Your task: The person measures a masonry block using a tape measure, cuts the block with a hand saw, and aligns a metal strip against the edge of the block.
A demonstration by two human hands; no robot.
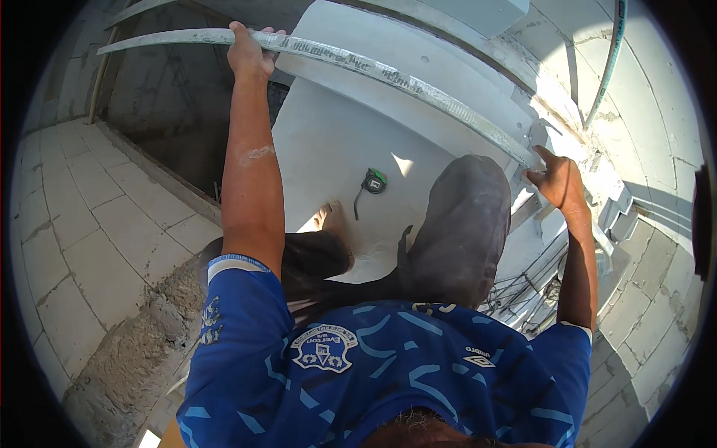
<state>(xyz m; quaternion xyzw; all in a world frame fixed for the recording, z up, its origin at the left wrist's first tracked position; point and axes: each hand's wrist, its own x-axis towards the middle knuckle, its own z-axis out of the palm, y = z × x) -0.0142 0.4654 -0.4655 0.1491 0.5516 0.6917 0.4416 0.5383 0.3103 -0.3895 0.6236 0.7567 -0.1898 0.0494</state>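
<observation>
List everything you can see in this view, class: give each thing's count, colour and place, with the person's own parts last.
Straightedge bar: one, grey, mortar-crusted, across the top, held at both ends.
Tape measure: one, black and green, on the white block surface below the bar.
White blocks: several, stacked ahead and right.
Block wall: one, pale, at left.
Wire mesh: one bundle, grey, lower right.
Left hand: grips the bar's left part.
Right hand: touches the bar's right end.
Bare foot: one, on the block.
</observation>
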